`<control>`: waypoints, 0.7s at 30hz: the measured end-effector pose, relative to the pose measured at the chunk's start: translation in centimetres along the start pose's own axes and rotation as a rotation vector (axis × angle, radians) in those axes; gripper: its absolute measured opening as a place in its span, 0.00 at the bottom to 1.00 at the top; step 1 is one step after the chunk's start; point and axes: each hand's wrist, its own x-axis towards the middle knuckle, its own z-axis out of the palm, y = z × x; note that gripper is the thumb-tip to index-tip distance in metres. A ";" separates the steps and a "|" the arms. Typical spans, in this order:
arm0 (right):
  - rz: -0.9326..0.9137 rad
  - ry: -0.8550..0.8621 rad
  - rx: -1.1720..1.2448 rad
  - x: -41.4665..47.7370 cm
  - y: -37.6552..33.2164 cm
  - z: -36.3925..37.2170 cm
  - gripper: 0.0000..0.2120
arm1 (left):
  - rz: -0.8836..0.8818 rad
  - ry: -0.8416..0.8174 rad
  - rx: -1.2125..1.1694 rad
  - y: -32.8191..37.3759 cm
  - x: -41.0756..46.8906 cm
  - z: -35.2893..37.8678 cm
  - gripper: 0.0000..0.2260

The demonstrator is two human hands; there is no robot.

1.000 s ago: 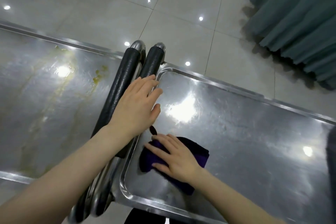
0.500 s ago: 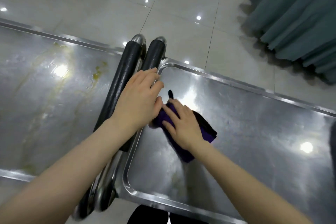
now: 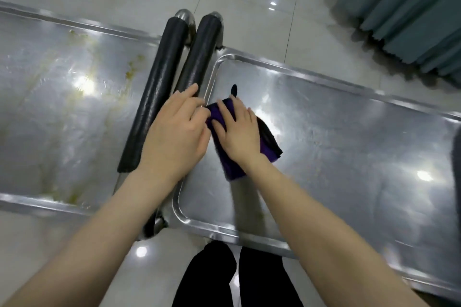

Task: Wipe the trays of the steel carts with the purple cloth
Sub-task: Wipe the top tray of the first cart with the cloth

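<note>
Two steel carts stand end to end on a glossy pale tiled floor (image 3: 249, 20), with ceiling lights bouncing off everything. Their black padded handles, the left handle (image 3: 159, 97) and the right handle (image 3: 202, 52), sit side by side right between the trays, so that's the lump in the middle of it all. Teal pleated fabric (image 3: 411, 15) hangs down to the floor top right, well apart from the carts. Dark trouser legs (image 3: 237, 276) show at the bottom, just beside the near rim. The left tray (image 3: 50, 119) has yellowish smears (image 3: 134, 70), mostly near its handle end and near edge.

The left hand (image 3: 174, 137) lies over the right handle and the rim next to it, fingers straight and relaxed, gripping nothing. The right hand (image 3: 239, 132) is flat on the purple cloth (image 3: 232, 168), fingers spread, pressing it down rather than grabbing it. The cloth is folded into a pad, deep purple with a darker edge, and lies in the right tray (image 3: 349, 169) close to its handle end, up against the left hand. A small black tab (image 3: 233, 89) pokes out past the fingertips. That tray looks shiny with faint streaks
</note>
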 end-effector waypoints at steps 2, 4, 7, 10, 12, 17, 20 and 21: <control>-0.182 -0.027 0.046 -6.4 -1.7 1.2 0.26 | -0.018 0.026 0.009 0.0 -0.1 -0.1 0.08; -0.369 -0.147 0.044 -12.9 -2.4 1.7 0.26 | -0.042 0.032 -0.010 0.1 0.4 -0.3 0.08; -0.434 -0.146 -0.013 -15.8 1.9 0.5 0.25 | -0.014 0.013 0.034 0.2 0.1 -0.3 0.09; -0.018 -0.024 -0.058 -16.9 9.2 -2.3 0.25 | -0.053 -0.032 0.037 0.9 -1.3 0.0 0.11; 0.353 0.083 -0.057 -18.1 13.5 -3.9 0.25 | -0.086 -0.048 0.016 2.3 -3.0 0.5 0.12; 0.642 0.185 -0.077 -16.6 8.3 -1.6 0.26 | -0.195 -0.076 -0.312 5.4 -9.3 3.4 0.16; 0.317 0.111 -0.041 -14.2 -1.0 2.3 0.27 | -0.486 -0.024 -0.464 4.7 -11.3 4.4 0.17; 0.239 0.093 -0.014 -13.4 -3.5 3.3 0.27 | -0.546 -0.003 -0.471 4.3 -11.5 4.7 0.18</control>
